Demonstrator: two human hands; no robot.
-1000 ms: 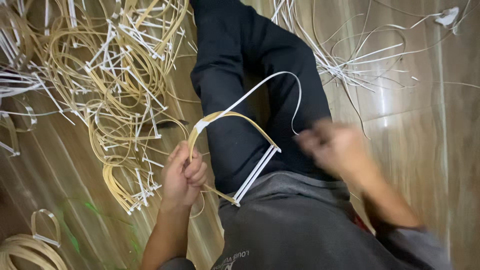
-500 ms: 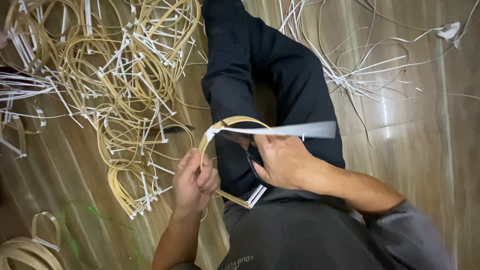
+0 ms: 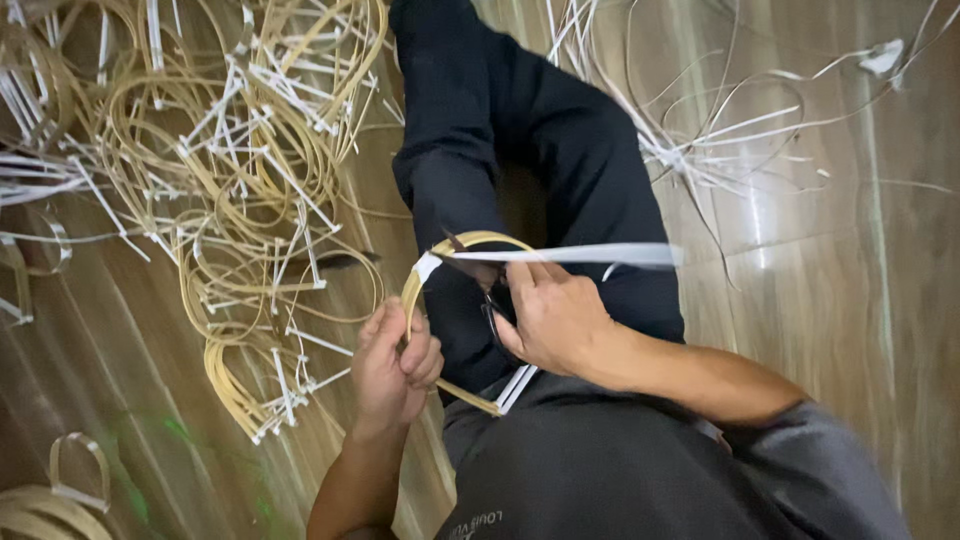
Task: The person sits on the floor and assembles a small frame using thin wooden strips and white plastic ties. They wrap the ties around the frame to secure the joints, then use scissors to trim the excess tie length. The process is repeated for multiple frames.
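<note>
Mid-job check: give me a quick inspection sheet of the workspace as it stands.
Surface: wooden floor, glossy.
Job's things: tan cane hoop bound with white strip stretched rightward, blurred.
Clutter: pile of finished hoops on the left; loose white strips on the right.
Hands: left hand grips the hoop's side; right hand pinches the strip, a dark tool beneath it, kind unclear.
Cables: nothing seen.
Surroundings: person's dark-trousered legs, grey shirt.

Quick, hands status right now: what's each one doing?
Left hand: closed on the tan cane hoop.
Right hand: closed on dark scissors, at the white strip.
</note>
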